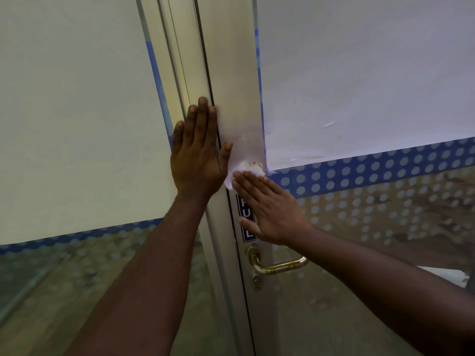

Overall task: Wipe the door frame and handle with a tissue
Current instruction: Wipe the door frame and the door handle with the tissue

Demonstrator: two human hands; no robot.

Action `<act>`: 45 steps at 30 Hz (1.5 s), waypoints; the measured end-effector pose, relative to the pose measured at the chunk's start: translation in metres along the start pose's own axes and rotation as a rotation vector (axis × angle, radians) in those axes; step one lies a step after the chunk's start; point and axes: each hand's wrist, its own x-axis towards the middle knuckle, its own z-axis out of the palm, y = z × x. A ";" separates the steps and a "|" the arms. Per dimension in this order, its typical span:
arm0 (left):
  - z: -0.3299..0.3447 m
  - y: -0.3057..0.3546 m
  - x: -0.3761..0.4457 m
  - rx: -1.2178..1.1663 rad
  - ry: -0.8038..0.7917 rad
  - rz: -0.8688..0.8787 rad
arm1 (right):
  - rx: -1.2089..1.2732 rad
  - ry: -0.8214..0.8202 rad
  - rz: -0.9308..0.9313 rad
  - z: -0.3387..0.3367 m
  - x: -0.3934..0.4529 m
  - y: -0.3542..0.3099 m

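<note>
A pale metal door frame [234, 80] runs up the middle of the view. My left hand [198, 150] lies flat against it with fingers spread, holding nothing. Just to its right, my right hand [272, 209] presses a crumpled white tissue [248, 170] against the frame with flat fingers; the tissue shows a brownish smudge at its top. A brass lever handle [280, 265] sticks out to the right below my right hand, with a keyhole beneath it. Neither hand touches the handle.
A blue PULL sticker [244, 222] is partly covered by my right hand. Frosted glass panels [359, 73] with blue dotted bands [372, 168] flank the frame on both sides. A fixed panel [72, 124] stands at the left.
</note>
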 end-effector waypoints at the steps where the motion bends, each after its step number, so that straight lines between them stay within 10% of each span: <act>1: 0.000 0.000 0.000 -0.003 0.000 -0.002 | -0.020 -0.012 -0.008 0.001 -0.007 0.006; 28: 0.000 -0.002 -0.001 -0.079 0.048 0.014 | 0.215 -0.157 0.275 0.006 -0.037 -0.038; 45: 0.004 -0.005 -0.014 -0.096 0.080 -0.093 | 0.206 0.109 0.353 -0.021 0.030 -0.024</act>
